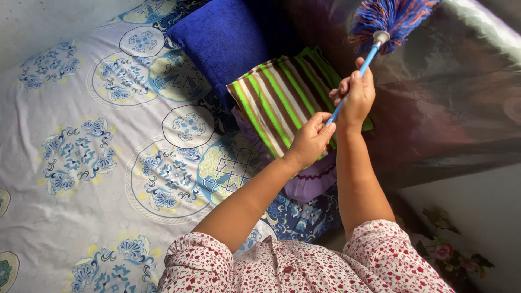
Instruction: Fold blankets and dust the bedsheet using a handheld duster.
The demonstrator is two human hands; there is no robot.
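Both hands up over the bed, on a duster (380,32) w/ thin blue handle and fluffy blue-orange head; head sits top right, against a dark shiny curtain (450,92); handle slants down-left from metal collar to the hands. Right hand (355,97) wraps the handle mid-shaft, fingers curled tight round it, thumb on top; left hand (310,140) just below, fingers bunched together, pinching the handle's lower end; the two hands nearly touching. Under them: striped pillow (277,100), green/brown/white, lying on a purple pillow (309,182); plain blue pillow (222,38) behind, touching the striped one. Bedsheet (81,163) pale w/ blue-yellow round floral prints. Sleeves (206,263) white w/ small red flowers. Pink flowers (445,252) low right, dim.
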